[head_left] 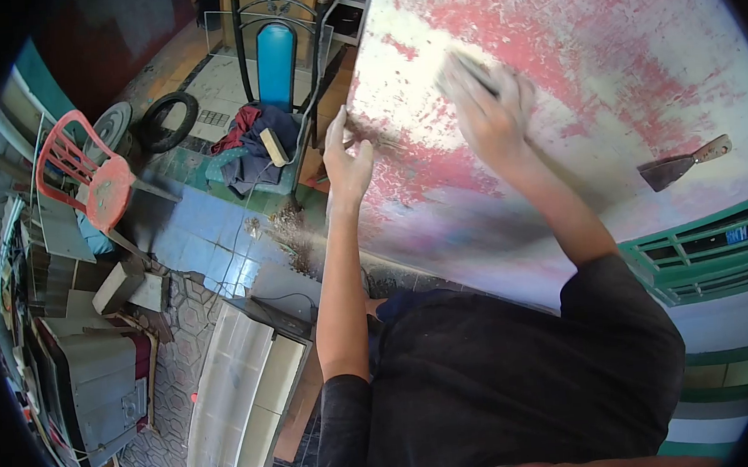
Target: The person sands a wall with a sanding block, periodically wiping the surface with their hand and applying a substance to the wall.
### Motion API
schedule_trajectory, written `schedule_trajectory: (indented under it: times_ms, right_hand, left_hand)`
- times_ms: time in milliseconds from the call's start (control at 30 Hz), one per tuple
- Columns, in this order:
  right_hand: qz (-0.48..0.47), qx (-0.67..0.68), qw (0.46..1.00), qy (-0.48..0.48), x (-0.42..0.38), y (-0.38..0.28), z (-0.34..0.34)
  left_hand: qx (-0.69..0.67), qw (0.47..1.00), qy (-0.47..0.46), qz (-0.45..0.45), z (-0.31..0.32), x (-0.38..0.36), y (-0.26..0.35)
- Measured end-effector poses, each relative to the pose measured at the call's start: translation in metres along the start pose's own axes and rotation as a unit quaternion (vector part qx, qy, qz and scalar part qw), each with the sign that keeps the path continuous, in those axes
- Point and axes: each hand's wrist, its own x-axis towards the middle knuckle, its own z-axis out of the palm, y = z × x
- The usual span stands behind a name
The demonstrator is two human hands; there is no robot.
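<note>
A large panel (605, 61) with worn red and white paint fills the upper right. My right hand (488, 108) presses a pale sanding block (460, 69) against its surface and is blurred by motion. My left hand (344, 153) rests on the panel's left edge, fingers curled over it. A scraper (680, 164) with a dark blade lies on the panel at the right, away from both hands.
Left of the panel are a red plastic chair (83, 171), a tyre (162, 120) and a metal chair (279, 58) with clothes on it. Paint dust (294, 235) lies on the blue tiled floor. White panels (238, 399) and boxes (98, 374) sit lower left. Green louvres (714, 253) stand right.
</note>
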Motion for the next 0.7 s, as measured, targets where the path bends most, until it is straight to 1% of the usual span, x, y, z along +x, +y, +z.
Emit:
schedule_trajectory:
  times_ms: [33,100,167,233,267,300,367,400,433,500,567,600,633,700]
  right_hand:
    - [-0.003,0.003,1.0,0.005,-0.018,-0.002,-0.003]
    - [0.014,-0.004,1.0,-0.017,-0.04,-0.003,-0.004]
    - [0.006,0.0,1.0,0.006,0.005,-0.009,0.0]
    - [-0.001,0.013,1.0,-0.018,0.048,-0.012,0.016]
    - [-0.002,0.009,1.0,0.001,0.054,-0.014,0.032]
    - [-0.001,0.005,1.0,0.002,0.049,-0.014,0.031]
    - [0.019,0.025,1.0,0.0,0.024,-0.021,0.022]
    - [0.007,0.029,1.0,-0.008,-0.01,-0.023,0.022]
    - [0.007,0.029,1.0,-0.007,-0.032,-0.024,0.016]
    - [-0.008,0.037,0.998,-0.045,-0.053,-0.025,0.008]
    - [0.008,0.028,0.999,-0.028,-0.003,-0.028,0.013]
    - [0.0,0.04,0.999,-0.02,0.026,-0.024,0.021]
    - [-0.009,0.052,0.999,-0.01,0.043,-0.02,0.027]
    - [-0.01,0.034,0.999,-0.019,0.051,-0.021,0.031]
  left_hand:
    - [0.0,1.0,0.006,0.002,-0.002,0.0,0.001]
    - [-0.004,1.0,-0.004,-0.008,-0.002,-0.002,0.006]
    - [0.008,1.0,0.006,0.018,-0.001,-0.004,0.005]
    - [-0.007,1.0,0.007,-0.005,0.001,0.0,0.005]
    - [-0.033,0.999,0.015,0.005,0.003,0.003,0.001]
    - [-0.034,0.999,0.012,0.008,0.005,0.005,0.001]
    - [-0.065,0.997,0.014,-0.026,0.001,0.0,0.004]
    - [-0.063,0.997,0.01,-0.051,-0.001,0.0,0.009]
    - [-0.063,0.997,0.01,-0.05,-0.001,-0.002,0.009]
    - [-0.05,0.998,0.008,-0.04,-0.002,-0.002,0.009]
    - [-0.033,0.999,0.006,-0.033,-0.002,-0.001,0.011]
    - [-0.037,0.999,0.014,-0.021,0.001,0.0,0.003]
    - [-0.043,0.999,0.023,-0.008,0.005,0.004,-0.001]
    - [-0.043,0.999,0.024,-0.022,0.006,0.002,0.015]
